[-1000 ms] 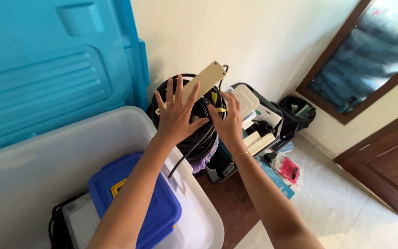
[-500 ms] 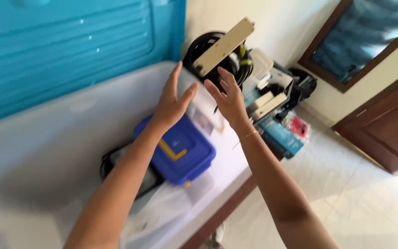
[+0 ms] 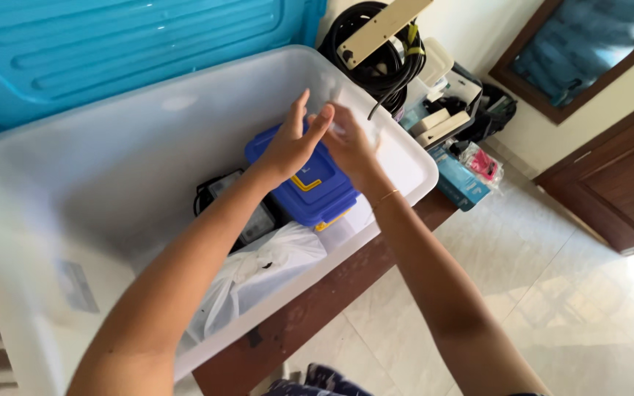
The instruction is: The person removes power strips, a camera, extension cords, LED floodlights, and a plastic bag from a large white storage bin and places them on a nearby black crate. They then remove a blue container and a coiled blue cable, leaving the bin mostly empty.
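My left hand and my right hand hover close together over the large translucent white storage bin, with their fingertips almost touching. Both hold nothing; the right one is slightly blurred. Right below them in the bin lies a blue lidded box with a yellow latch. Beyond the bin's far corner a beige power strip rests on a coil of black cable, apart from both hands.
The bin's blue lid stands upright behind it. Inside the bin lie a black device and a white plastic bag. Boxes, a teal carton and a pink packet crowd the right. The bin sits on a brown wooden bench over pale floor tiles.
Both hands have drawn back from the power strip and come down over the bin. The strip stays on the cable coil. The view has tilted down towards the bin.
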